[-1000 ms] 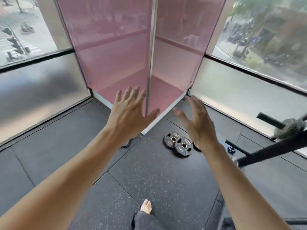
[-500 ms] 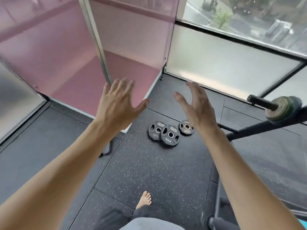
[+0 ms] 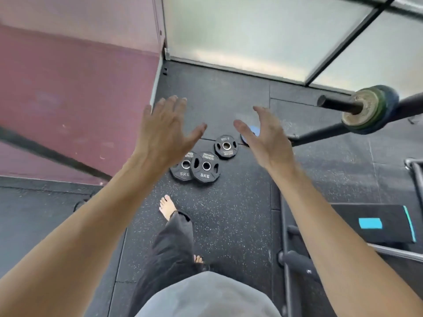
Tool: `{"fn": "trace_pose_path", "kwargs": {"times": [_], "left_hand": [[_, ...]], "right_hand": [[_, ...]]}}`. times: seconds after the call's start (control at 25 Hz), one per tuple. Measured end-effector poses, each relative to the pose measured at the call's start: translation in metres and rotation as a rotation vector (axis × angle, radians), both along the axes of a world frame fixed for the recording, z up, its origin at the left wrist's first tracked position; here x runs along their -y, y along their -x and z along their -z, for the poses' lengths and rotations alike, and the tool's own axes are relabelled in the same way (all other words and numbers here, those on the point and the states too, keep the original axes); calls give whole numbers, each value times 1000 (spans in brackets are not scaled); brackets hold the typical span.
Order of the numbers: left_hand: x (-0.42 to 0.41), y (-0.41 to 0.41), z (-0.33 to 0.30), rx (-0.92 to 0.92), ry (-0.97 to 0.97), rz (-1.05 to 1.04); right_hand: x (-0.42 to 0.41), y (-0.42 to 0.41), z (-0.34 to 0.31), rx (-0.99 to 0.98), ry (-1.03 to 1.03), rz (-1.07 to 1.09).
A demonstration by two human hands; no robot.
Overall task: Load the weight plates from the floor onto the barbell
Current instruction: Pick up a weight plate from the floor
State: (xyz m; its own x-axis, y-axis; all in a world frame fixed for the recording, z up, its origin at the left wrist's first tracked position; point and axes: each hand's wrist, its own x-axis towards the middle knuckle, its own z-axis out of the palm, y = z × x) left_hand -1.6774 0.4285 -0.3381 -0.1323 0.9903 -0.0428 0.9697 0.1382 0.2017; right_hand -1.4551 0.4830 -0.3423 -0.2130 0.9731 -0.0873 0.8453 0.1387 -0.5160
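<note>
Below and between the hands, three black weight plates (image 3: 204, 163) lie flat on the rubber floor (image 3: 229, 216). Left hand (image 3: 166, 131) and right hand (image 3: 266, 138) are spread wide, holding nothing. The barbell sleeve (image 3: 336, 104) projects right of the right hand.

The floor (image 3: 229, 216) is covered in dark speckled rubber tiles. Two overlapping 5KG plates (image 3: 198, 168) are seen beneath the left hand (image 3: 163, 133); a smaller black plate (image 3: 226, 147) and a blue plate (image 3: 251, 133), partly hidden, lie by the right hand (image 3: 266, 139).
</note>
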Motion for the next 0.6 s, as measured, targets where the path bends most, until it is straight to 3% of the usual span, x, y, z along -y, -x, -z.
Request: {"fn": "trace_pose_path", "kwargs": {"times": [0.12,0.28,0.6], "left_hand": [[-62,10,69,60,89,9],[-129,11,193,97,231,0],[-167,-25,529,207,550,-168]], "right_hand": [[-46,21,59,6,118,71],[-101,38,182,10,269,129],[-164,42,519,54,450,161]]}}
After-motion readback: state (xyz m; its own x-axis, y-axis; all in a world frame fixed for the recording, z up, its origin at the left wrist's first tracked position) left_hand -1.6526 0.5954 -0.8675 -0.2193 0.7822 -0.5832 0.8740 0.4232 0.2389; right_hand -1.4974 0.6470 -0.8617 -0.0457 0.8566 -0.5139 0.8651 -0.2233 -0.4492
